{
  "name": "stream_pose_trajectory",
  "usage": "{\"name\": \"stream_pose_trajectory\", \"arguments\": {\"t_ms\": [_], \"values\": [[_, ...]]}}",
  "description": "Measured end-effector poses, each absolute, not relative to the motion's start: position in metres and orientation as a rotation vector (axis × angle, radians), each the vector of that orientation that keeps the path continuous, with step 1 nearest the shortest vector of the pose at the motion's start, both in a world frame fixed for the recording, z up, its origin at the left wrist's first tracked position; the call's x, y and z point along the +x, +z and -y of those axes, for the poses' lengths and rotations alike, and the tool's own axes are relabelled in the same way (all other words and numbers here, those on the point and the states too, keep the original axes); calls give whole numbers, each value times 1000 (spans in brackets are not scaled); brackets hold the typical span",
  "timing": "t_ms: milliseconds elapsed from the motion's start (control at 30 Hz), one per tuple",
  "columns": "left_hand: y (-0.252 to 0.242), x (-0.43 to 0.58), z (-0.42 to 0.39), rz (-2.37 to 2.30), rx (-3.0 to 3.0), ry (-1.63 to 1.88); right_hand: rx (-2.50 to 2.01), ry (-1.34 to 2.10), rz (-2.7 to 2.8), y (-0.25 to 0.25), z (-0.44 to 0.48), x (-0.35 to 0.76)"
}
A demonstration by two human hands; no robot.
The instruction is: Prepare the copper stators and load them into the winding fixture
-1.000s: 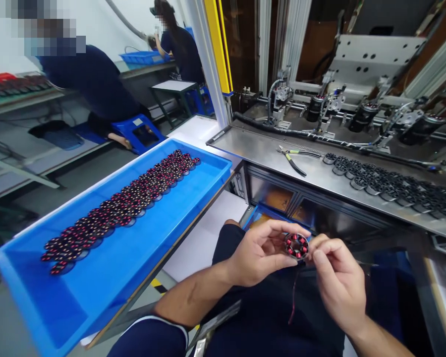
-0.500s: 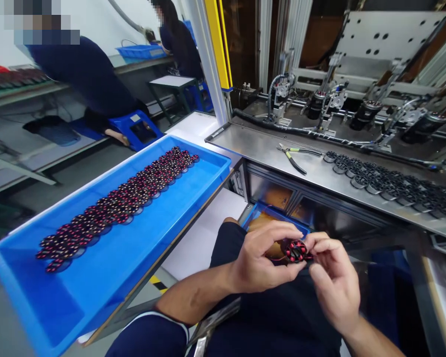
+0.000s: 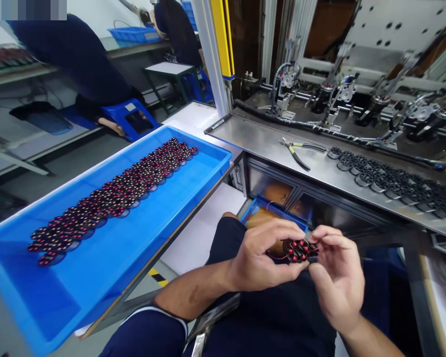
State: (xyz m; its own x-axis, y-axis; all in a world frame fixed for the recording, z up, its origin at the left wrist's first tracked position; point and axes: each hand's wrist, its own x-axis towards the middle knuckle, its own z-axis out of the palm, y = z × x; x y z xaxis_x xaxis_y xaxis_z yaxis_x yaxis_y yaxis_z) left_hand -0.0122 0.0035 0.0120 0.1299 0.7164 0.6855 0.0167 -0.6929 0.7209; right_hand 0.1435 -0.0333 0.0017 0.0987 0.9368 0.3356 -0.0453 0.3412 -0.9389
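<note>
My left hand (image 3: pixel 262 255) is closed round the rim of a small round motor stator (image 3: pixel 298 251) with red-wrapped windings on a black core, its face turned up toward me. Thin red wire (image 3: pixel 277 257) trails from the stator inside the curve of that hand. My right hand (image 3: pixel 338 272) is at the stator's right edge, thumb and curled fingers apart, with a fine wire end (image 3: pixel 317 248) between them. Whether the right fingertips touch that wire is hard to see. Both hands are above my lap.
To the left, a long blue tray (image 3: pixel 148 225) holds rows of similar stators (image 3: pixel 115 191). Pliers (image 3: pixel 297 151) and several black cylindrical parts (image 3: pixel 390 178) lie on the metal ledge before a machine (image 3: pixel 342 96). A smaller blue bin (image 3: pixel 250 210) is below. Two people (image 3: pixel 69 64) sit behind.
The right fingers have drawn slightly away from the stator and spread apart. The stator has shifted a little rightward in my left hand. The camera view has tilted slightly.
</note>
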Motion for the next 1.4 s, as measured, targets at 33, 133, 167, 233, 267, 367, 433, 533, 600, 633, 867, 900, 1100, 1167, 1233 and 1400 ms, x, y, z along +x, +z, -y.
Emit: {"name": "stream_pose_trajectory", "arguments": {"t_ms": [33, 133, 167, 233, 267, 367, 433, 533, 600, 633, 867, 900, 1100, 1167, 1233, 1400], "values": [[12, -12, -3, -687, 1870, 1610, -959, 862, 1297, 6, 32, 145], [11, -11, -3, -649, 1865, 1604, -1077, 896, 1289, 12, 30, 146], [10, -10, -2, -648, 1837, 1601, -1115, 962, 1236, 11, 29, 146], [7, -10, -2, -649, 1743, 1593, -1130, 1094, 1118, 7, 28, 146], [5, -10, -2, -644, 1681, 1590, -1110, 1132, 1079, 4, 29, 146], [4, -11, -3, -628, 1494, 1558, -969, 1170, 1083, -3, 32, 146], [4, -13, -3, -638, 1424, 1524, -911, 1164, 1146, -4, 35, 147], [5, -14, -3, -634, 1390, 1491, -937, 1104, 1220, -2, 39, 147], [4, -14, -2, -603, 1392, 1494, -957, 1039, 1236, 1, 41, 147], [4, -14, -2, -586, 1403, 1502, -961, 1016, 1238, 3, 41, 147], [8, -14, 1, -580, 1546, 1544, -955, 1171, 1208, 7, 41, 151], [9, -14, 1, -587, 1574, 1541, -951, 1168, 1215, 7, 41, 152], [13, -14, -1, -604, 1723, 1569, -966, 970, 1308, 10, 45, 158], [13, -14, -1, -596, 1695, 1575, -931, 929, 1403, 10, 46, 162], [12, -14, -1, -577, 1617, 1554, -897, 874, 1508, 11, 43, 167], [10, -13, -1, -504, 1475, 1446, -793, 654, 1713, 21, 28, 172]]}}
